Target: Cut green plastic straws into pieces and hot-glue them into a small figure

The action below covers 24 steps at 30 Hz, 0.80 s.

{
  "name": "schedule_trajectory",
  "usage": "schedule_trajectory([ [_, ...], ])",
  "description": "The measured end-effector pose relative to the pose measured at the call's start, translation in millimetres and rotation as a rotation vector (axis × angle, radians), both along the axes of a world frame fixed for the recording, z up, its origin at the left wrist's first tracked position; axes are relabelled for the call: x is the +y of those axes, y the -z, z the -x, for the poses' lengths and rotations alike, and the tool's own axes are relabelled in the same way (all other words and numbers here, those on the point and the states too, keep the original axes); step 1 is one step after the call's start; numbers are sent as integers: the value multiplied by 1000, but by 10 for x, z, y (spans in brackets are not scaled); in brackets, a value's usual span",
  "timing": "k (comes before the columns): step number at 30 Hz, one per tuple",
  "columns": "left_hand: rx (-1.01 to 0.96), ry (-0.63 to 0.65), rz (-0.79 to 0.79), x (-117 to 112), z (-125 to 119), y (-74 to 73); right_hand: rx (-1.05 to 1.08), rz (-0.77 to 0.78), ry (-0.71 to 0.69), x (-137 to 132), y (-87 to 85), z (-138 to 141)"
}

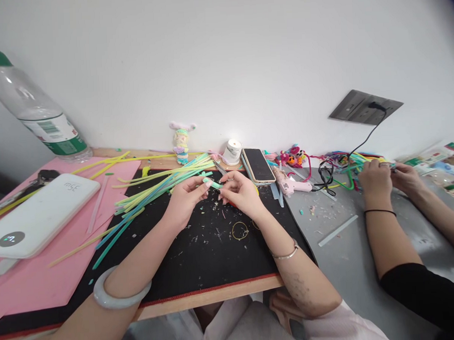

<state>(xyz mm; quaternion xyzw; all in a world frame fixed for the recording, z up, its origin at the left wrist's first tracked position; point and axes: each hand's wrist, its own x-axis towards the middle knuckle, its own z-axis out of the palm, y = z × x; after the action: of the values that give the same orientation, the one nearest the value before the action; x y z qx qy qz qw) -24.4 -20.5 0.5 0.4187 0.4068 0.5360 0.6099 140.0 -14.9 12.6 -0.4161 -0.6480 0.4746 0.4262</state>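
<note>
Between my two hands is a short mint-green pipe cleaner, bent slightly and held above the black mat. My left hand pinches its left end, and my right hand grips the other end with fingers closed. Just left of my left hand lies a bundle of yellow, green and blue pipe cleaners. Behind my right hand the metal of a pair of scissors shows in part. A thin gold ring rests on the mat below my right hand, among small fuzz scraps.
Along the wall stand a small doll, a white spool, a phone and a pink glue gun. At left are a power bank, pink sheets and a bottle. A co-worker's hands work at right.
</note>
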Motion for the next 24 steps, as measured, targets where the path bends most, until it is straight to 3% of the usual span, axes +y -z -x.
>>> schedule_trajectory([
  [4,-70,-58,26,35,53,9,-272,-252,269,52,-214,-310],
  [7,-117,-30,46,43,74,5,-434,-368,564,105,-359,-781],
  [9,-101,-27,52,43,75,8,-626,-350,721,116,-384,-1141],
  [12,-82,-33,70,43,69,15,-920,-186,773,96,-300,-1578],
  [16,-77,-21,115,38,59,9,-1098,40,694,85,-119,-1799],
  [24,-102,-9,162,25,60,-23,-1083,4,689,96,-28,-1863],
])
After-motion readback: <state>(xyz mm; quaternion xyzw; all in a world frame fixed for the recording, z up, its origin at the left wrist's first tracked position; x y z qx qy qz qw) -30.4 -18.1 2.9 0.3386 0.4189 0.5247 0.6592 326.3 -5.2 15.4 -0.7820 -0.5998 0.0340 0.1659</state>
